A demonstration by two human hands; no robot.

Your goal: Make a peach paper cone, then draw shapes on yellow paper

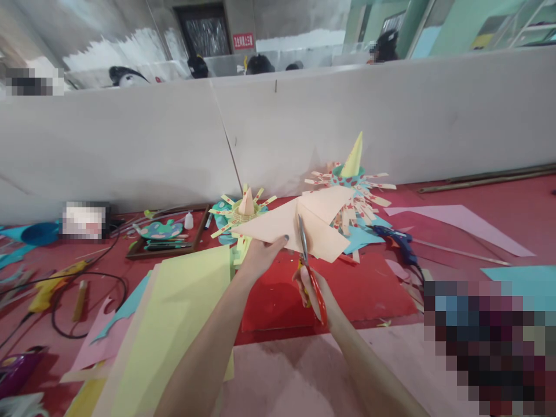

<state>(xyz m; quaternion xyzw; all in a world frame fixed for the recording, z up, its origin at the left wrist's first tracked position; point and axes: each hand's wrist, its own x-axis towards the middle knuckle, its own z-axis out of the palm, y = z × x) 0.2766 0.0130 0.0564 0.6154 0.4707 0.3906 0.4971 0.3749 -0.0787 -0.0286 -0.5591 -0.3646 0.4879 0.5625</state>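
Observation:
Near the middle of the view, a sheet of pale peach paper (278,215) is held up above the table. My left hand (263,255) grips its lower left edge, thumb on top. In my right hand (313,288) is a pair of scissors (319,298) with red and yellow handles. Their blades point away from me and lie at a slit in the paper, which parts into flaps on the right. Below them rests a red board (282,301). Behind the paper stand two paper crafts with cones, one yellow-green (354,156) and one peach (245,204).
Stacked yellow and peach sheets (186,289) lie at left. Glue guns, one blue (402,243) and one yellow (56,284), rest on either side with cords. A wooden tray (163,250) holds tools and a white bottle. A white partition (278,133) rises behind the red table.

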